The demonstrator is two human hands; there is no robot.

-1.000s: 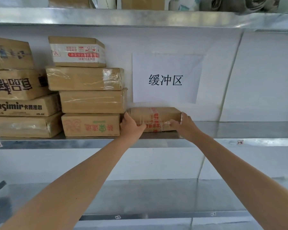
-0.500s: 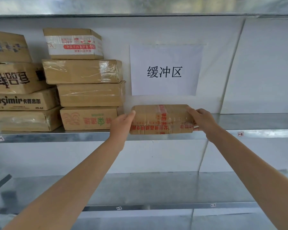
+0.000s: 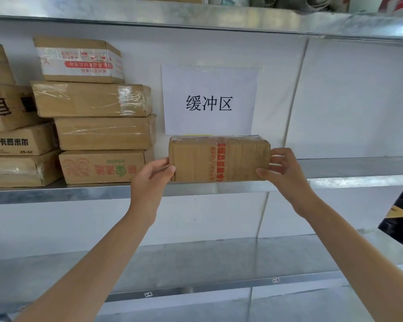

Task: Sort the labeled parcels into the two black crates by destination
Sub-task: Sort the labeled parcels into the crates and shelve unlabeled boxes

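While your left hand (image 3: 149, 182) and right hand (image 3: 284, 173) pinch the parcel (image 3: 219, 159) by its ends (slick tape, light grip), it could slip from between them onto the shelf (image 3: 347, 180) beneath

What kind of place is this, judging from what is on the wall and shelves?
Probably a warehouse storeroom or parcel sorting area: metal shelves carry stacked, taped cardboard boxes, and a paper sign on the wall reads 缓冲区, meaning buffer zone. The left hand and right hand grip one parcel.

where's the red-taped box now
The box is mid-view, gripped between left hand and right hand at the front edge of the middle shelf, below the paper sign, right of the stacked boxes.
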